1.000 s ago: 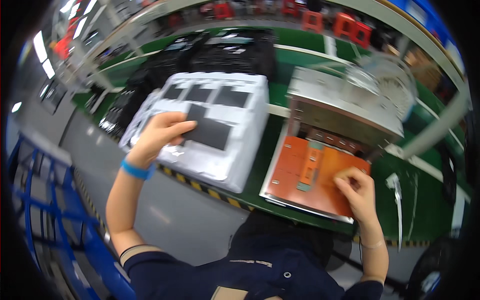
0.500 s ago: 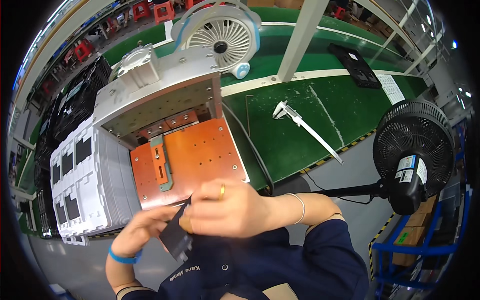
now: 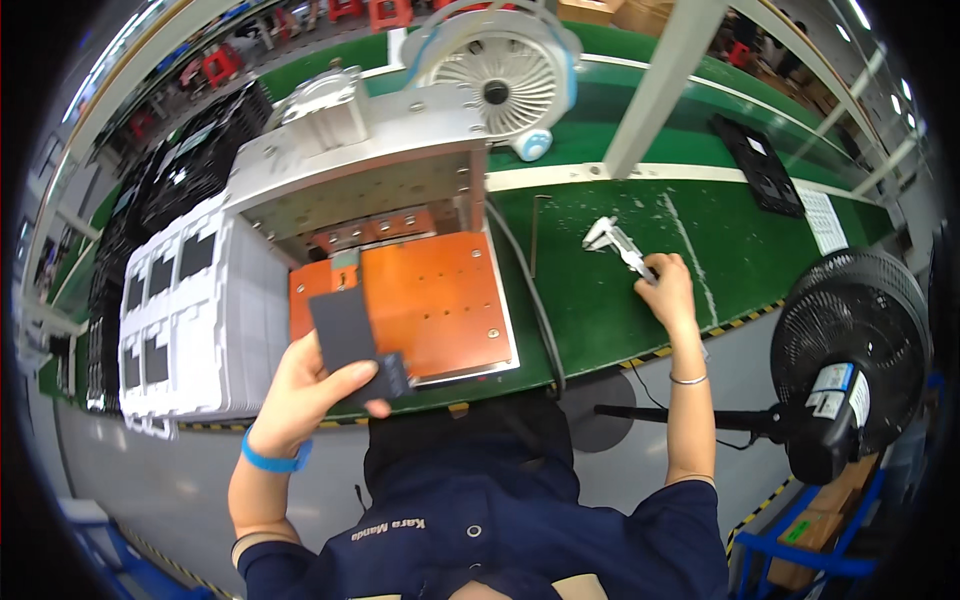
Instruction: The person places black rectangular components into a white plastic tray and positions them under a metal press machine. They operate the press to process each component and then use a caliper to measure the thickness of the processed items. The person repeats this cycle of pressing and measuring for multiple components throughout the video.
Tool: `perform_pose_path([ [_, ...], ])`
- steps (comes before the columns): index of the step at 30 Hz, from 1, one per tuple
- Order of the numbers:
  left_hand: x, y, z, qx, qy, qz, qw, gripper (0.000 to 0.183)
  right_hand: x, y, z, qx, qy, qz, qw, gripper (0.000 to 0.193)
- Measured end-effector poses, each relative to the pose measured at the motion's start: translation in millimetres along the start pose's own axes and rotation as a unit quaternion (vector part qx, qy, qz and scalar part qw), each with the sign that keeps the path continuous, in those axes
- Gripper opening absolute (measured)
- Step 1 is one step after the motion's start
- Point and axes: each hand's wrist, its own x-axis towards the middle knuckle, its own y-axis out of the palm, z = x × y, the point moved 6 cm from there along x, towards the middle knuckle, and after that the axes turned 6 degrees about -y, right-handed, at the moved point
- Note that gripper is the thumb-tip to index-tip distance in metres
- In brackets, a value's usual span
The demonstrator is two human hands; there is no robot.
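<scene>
Caliper (image 3: 618, 243) at the right hand (image 3: 672, 295), dark piece (image 3: 340, 320) in the left hand (image 3: 310, 395)

Right thumb and fingers are pinched around the beam of the caliper; whether it is lifted or rests on the green bench (image 3: 590, 322), I cannot tell. Its long axis runs slantwise: the measuring end points away to the far left, and the beam passes under the hand toward the near right. So the right hand is clearly the nearer one to this tool.

Left thumb and fingers grip the dark piece by its near part. This piece is flat and longish, and its long axis goes away from the person, with the far end leaning somewhat left. It is held over the near left part of the orange plate (image 3: 440, 290).

In my judgement, one relation matters most: the caliper lies to the right of the dark piece and somewhat farther from the body, with its measuring end on the side toward that piece. They are well apart; a grey cable (image 3: 530, 283) and a bent metal rod (image 3: 534, 240) lie between.
</scene>
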Motion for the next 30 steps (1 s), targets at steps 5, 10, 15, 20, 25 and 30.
perform_pose_path([
  [5,17.4,0.5,13.8,0.005,0.021,0.005,1.000,0.028,7.6,-5.9,-1.0,-0.015,0.007,-0.016,1.000,0.027],
  [10,18.4,-5.0,19.7,0.021,0.004,0.028,0.999,0.027,-19.6,-27.9,7.3,0.158,0.024,-0.028,0.987,0.050],
  [15,21.2,1.5,20.9,0.003,-0.024,0.044,0.999,0.025,-43.4,-60.4,102.1,0.440,-0.054,-0.016,0.896,0.043],
  [20,20.1,3.0,20.0,0.015,-0.043,0.064,0.997,0.025,-52.9,-77.0,195.9,0.317,-0.231,-0.012,0.920,0.047],
  [25,23.4,3.0,20.9,0.006,-0.043,0.068,0.997,0.028,-54.1,-72.5,225.9,0.285,-0.329,-0.033,0.900,0.047],
  [30,23.2,0.8,24.9,-0.001,-0.029,0.059,0.998,0.031,-53.9,-68.4,230.0,0.287,-0.323,-0.013,0.902,0.048],
])
